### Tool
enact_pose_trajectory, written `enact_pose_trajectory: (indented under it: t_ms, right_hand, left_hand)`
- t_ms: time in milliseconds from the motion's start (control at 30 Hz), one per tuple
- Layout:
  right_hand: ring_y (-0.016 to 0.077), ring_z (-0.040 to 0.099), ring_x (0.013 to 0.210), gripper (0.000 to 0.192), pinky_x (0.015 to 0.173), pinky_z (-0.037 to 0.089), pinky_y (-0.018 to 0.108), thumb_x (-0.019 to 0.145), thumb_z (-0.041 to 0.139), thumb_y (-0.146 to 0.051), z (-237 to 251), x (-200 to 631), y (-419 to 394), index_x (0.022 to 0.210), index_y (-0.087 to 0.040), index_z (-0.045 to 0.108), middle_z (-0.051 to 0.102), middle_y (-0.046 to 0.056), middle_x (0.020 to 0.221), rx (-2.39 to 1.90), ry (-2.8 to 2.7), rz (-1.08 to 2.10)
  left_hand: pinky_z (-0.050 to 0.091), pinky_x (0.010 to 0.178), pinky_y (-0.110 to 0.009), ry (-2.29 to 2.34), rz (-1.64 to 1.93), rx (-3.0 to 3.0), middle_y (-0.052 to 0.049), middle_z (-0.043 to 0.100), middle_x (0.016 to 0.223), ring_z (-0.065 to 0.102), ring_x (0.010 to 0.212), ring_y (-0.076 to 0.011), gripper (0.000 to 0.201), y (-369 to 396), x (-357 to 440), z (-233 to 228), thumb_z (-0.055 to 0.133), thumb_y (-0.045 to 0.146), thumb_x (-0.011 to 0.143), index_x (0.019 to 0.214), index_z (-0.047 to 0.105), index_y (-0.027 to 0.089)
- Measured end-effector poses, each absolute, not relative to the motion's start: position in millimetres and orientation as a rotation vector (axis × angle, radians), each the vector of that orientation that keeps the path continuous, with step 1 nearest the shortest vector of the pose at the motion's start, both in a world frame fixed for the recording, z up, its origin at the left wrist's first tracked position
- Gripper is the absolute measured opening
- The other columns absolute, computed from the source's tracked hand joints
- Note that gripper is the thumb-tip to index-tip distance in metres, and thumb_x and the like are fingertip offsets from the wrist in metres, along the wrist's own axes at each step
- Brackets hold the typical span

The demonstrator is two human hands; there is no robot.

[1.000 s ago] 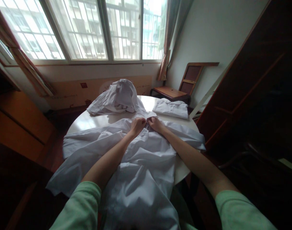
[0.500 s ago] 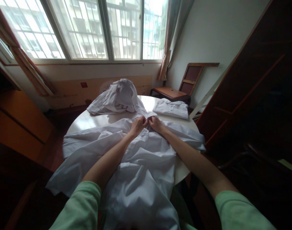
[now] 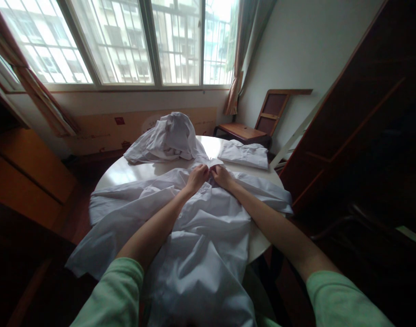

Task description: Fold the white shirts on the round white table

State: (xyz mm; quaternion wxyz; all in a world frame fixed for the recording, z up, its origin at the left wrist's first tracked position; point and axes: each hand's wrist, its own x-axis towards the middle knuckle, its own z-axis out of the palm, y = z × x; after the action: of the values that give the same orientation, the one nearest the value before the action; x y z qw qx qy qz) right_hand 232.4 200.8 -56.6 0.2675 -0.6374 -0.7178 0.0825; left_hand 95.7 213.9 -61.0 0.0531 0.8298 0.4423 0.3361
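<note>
A white button-up shirt [image 3: 208, 222] lies spread over the round table, its sleeves out to both sides and its lower part hanging over the near edge. At its collar end, my left hand [image 3: 197, 177] is closed with the fingertips pinching the fabric. My right hand [image 3: 221, 176] pinches the cloth right beside it, the two hands almost touching. Part of the collar sticks up just beyond my fingers. The exact spot between my fingertips is too small to make out.
A heap of crumpled white clothes [image 3: 170, 136] sits at the table's far left. A folded white shirt [image 3: 245, 153] rests at the far right of the white table [image 3: 262, 245]. Behind stands a wooden chair [image 3: 245, 131]; a dark wooden door [image 3: 344, 113] leans in on the right.
Both hands keep their pinch at the collar end, with hardly any movement. The shirt and the other clothes stay where they were.
</note>
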Motion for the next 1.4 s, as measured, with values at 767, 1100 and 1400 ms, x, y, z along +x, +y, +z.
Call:
enact_pose_trajectory:
  t_ms: [767, 1100, 1400]
  right_hand:
    - [0.0210, 0.059, 0.098, 0.025, 0.083, 0.042, 0.027, 0.087, 0.040, -0.019, -53, 231, 199, 0.095, -0.013, 0.063, 0.066, 0.013, 0.101, -1.680, -2.024, 0.208]
    - [0.0222, 0.059, 0.101, 0.026, 0.083, 0.042, 0.028, 0.089, 0.040, -0.022, -53, 229, 197, 0.102, -0.013, 0.060, 0.064, 0.014, 0.108, -1.750, -2.008, 0.188]
    - [0.0246, 0.062, 0.094, 0.026, 0.076, 0.042, 0.029, 0.090, 0.038, -0.026, -46, 220, 184, 0.106, -0.014, 0.055, 0.065, 0.015, 0.101, -1.793, -2.092, 0.024]
  left_hand:
    - [0.034, 0.060, -0.022, 1.223, 1.159, 2.470, 0.002, 0.047, 0.061, 0.042, 0.059, -0.0106, 0.020, 220, 97, -69, 0.051, 0.010, 0.073, 0.058, 0.043, 0.018]
    - [0.037, 0.062, -0.024, 1.309, 1.111, 2.435, 0.001, 0.047, 0.062, 0.046, 0.061, -0.0120, 0.017, 214, 99, -61, 0.051, 0.009, 0.073, 0.061, 0.044, 0.019]
    - [0.039, 0.063, -0.025, 1.464, 1.171, 2.198, -0.001, 0.053, 0.063, 0.051, 0.064, -0.0136, 0.016, 210, 103, -61, 0.053, 0.010, 0.073, 0.061, 0.046, 0.018]
